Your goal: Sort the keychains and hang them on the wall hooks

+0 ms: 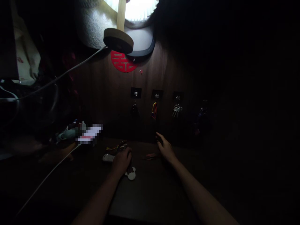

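My left hand (122,160) is over the dark table with its fingers curled; what lies in them is hidden. Just behind it is a small bunch of keys (123,144) with a yellow strap (112,148). A pale oval object (108,158) lies left of the hand, and a white rounded tag (131,175) sits below it. My right hand (166,148) hovers near the foot of the wooden panel, its fingers apart and seemingly holding nothing. A thin reddish object (151,155) rests on the table to its left.
Hooks on the panel carry a dark item (134,108), a red and yellow lanyard (154,110), silver keys (177,110) and a dim bundle (202,116). A bright lamp (142,11) stands above. A phone (90,134) with a white cable (50,177) is at left.
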A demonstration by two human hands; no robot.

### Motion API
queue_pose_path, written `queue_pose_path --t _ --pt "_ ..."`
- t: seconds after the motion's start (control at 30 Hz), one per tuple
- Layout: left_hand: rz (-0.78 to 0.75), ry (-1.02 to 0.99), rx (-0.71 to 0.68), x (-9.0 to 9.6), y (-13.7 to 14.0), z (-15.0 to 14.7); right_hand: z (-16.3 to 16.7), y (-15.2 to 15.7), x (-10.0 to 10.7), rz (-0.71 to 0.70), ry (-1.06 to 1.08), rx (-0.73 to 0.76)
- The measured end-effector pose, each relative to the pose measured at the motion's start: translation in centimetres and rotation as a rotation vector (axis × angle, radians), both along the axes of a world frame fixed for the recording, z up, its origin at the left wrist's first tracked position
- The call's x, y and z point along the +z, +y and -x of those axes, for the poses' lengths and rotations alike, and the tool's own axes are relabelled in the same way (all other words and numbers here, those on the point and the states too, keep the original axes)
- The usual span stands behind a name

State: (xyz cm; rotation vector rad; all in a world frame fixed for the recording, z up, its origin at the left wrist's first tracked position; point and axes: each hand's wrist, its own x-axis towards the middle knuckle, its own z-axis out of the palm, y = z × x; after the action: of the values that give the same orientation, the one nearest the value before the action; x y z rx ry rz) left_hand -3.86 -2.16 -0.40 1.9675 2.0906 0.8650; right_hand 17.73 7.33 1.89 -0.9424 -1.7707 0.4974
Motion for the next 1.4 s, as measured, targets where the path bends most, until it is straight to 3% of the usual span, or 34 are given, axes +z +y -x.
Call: queue_pose_path --t 0.27,0.63,0.73,0.93,1.27,1.4 --pt "-0.025 -0.013 0.004 -0.3 0.0 0.1 -1.6 -0.8 -4.1 0.045 -0.036 -0.11" --pt "-0.037 0.12 0.2 0.2 -0.6 0.8 -1.5 -1.6 -4.9 0.004 -0.403 -0.137" --pt "-0.098 0.17 0.24 0.2 -0.7 1.4 -1.4 -2.1 -4.6 -0.001 -0.467 -0.149" --pt "-0.236 0.309 0.103 -0.1 -0.6 0.6 -0.6 -2.8 -4.1 -0.023 -0.525 -0.129" --pt "-0.249 0.255 -0.205 -0.5 -1.0 -0.3 0.1 -3.5 -3.7 -0.033 -0.545 -0.088" --pt "-0.204 0.249 -0.23 -0.5 -0.8 -0.3 0.5 -3.8 -3.4 -0.039 -0.565 -0.063"
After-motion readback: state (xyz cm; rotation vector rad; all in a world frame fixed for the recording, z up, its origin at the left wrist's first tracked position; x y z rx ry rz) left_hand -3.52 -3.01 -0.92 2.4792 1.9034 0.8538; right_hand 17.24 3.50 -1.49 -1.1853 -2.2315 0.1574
